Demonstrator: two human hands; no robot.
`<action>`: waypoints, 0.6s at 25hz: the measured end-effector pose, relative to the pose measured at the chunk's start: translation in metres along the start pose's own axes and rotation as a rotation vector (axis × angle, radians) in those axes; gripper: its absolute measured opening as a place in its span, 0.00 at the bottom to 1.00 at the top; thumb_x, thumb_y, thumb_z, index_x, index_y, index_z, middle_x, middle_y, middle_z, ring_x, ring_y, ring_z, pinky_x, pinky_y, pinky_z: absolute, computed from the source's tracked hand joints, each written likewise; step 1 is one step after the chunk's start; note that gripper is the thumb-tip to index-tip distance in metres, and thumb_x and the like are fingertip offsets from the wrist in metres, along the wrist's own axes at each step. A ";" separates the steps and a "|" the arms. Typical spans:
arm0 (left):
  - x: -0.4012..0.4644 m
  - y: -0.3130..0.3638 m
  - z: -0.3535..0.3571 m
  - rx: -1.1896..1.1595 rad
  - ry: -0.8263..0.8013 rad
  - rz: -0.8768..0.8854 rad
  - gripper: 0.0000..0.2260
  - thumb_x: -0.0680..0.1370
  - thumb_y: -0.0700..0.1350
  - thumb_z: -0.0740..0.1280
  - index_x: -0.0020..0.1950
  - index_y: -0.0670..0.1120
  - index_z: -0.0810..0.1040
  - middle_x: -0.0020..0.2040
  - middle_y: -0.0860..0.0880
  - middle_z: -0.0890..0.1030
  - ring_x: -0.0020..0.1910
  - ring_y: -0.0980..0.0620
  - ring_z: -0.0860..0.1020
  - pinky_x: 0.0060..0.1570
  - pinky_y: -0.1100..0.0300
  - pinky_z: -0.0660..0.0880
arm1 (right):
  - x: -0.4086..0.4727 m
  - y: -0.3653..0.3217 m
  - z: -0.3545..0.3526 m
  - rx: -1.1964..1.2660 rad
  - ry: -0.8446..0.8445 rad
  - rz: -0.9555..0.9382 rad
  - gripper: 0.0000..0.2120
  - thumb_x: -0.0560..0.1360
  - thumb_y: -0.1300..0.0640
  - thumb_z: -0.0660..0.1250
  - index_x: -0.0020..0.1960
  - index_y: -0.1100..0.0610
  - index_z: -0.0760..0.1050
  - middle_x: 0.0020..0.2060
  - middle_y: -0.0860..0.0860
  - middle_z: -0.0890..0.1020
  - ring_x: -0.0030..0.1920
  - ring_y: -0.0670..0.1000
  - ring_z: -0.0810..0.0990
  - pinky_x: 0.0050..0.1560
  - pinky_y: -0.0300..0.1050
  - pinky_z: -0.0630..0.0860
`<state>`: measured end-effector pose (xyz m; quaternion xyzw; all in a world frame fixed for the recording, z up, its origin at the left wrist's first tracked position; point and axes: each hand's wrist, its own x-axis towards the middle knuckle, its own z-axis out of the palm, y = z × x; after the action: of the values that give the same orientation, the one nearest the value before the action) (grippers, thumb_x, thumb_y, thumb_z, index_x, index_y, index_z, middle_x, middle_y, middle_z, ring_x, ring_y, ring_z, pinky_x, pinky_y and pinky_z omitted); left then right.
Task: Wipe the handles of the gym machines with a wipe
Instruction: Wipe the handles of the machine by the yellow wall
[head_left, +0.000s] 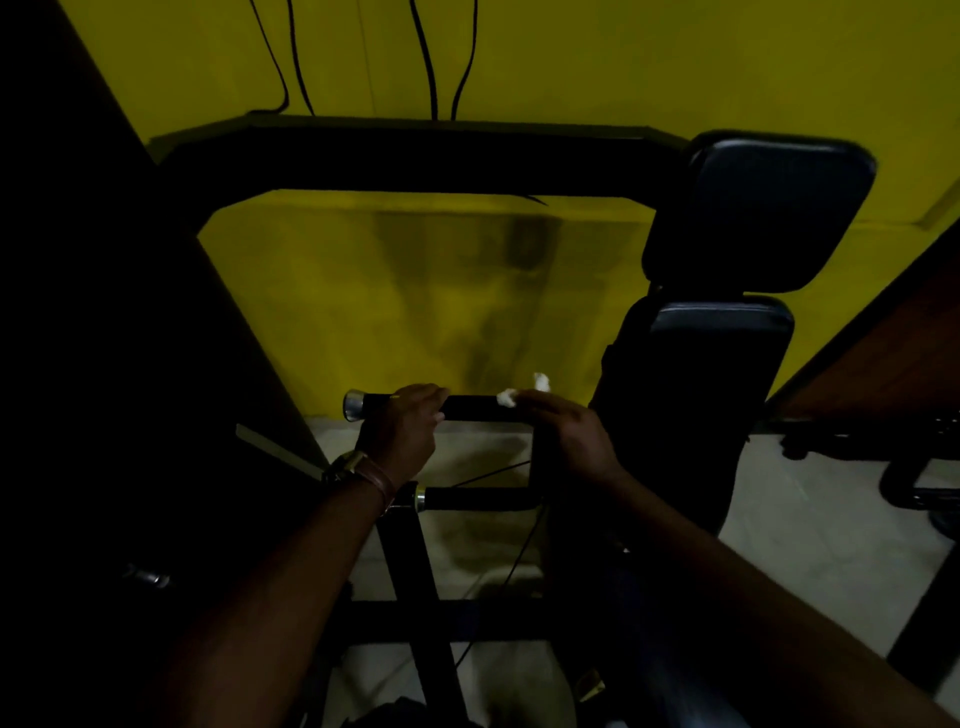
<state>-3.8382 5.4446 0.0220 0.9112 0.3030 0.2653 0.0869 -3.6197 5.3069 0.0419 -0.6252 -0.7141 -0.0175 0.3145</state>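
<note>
1. Wipe (511, 396): a small white wad, pressed on the upper handle (470, 407) under the right hand (566, 431). Bits of it show at the fingertips, near the end of the grip where it joins the frame (540, 457).
2. Right hand: it lies over the bar with fingers curled down onto the wipe, holding it against the grip. How far the fingers wrap under the bar is hidden.
3. Left hand (408, 428): it grips the same handle nearer its chrome cap (354, 406), fingers folded over the top, apparently steadying the bar. A watch (347, 464) and a band sit on that wrist.
4. Step in hand, as I judge it: wiping the upper handle. The stretch between the two hands is bare black grip, and the part under the left hand cannot be reached while it stays there.
5. Next move calls for sliding the wipe along the bar toward the cap, with the left hand letting go or shifting so the whole grip is covered, and turning the wipe round the bar to reach its underside.
6. Lower handle (475, 500): a second black grip with a chrome collar, below and nearer, touched by neither hand. It likely comes after.
7. Surroundings: a padded seat (727, 364) and backrest (774, 208) stand to the right, before a yellow wall (571, 62). The light is dim, so fine detail of the wipe is unclear.
</note>
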 end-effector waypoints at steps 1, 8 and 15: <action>-0.001 -0.006 -0.003 0.015 0.006 0.003 0.14 0.70 0.34 0.73 0.55 0.34 0.81 0.50 0.37 0.83 0.49 0.38 0.82 0.49 0.45 0.80 | -0.001 -0.002 -0.002 0.028 0.022 0.062 0.22 0.72 0.68 0.66 0.65 0.56 0.77 0.63 0.52 0.79 0.61 0.53 0.79 0.56 0.53 0.80; 0.001 -0.005 -0.007 -0.004 0.079 -0.023 0.13 0.67 0.37 0.72 0.49 0.34 0.83 0.43 0.37 0.84 0.42 0.38 0.83 0.40 0.44 0.81 | 0.039 -0.047 0.040 -0.136 -0.134 -0.156 0.20 0.78 0.60 0.53 0.60 0.63 0.79 0.58 0.61 0.81 0.51 0.61 0.83 0.42 0.51 0.80; 0.002 -0.011 0.001 -0.057 0.055 -0.086 0.14 0.66 0.33 0.74 0.51 0.33 0.82 0.46 0.34 0.83 0.45 0.34 0.83 0.40 0.37 0.80 | 0.008 -0.025 0.015 -0.096 0.011 0.195 0.21 0.74 0.59 0.56 0.62 0.57 0.79 0.60 0.57 0.81 0.56 0.58 0.82 0.49 0.51 0.82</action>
<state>-3.8417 5.4547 0.0187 0.8867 0.3365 0.2950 0.1159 -3.6483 5.3145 0.0429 -0.7059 -0.6466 -0.0245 0.2882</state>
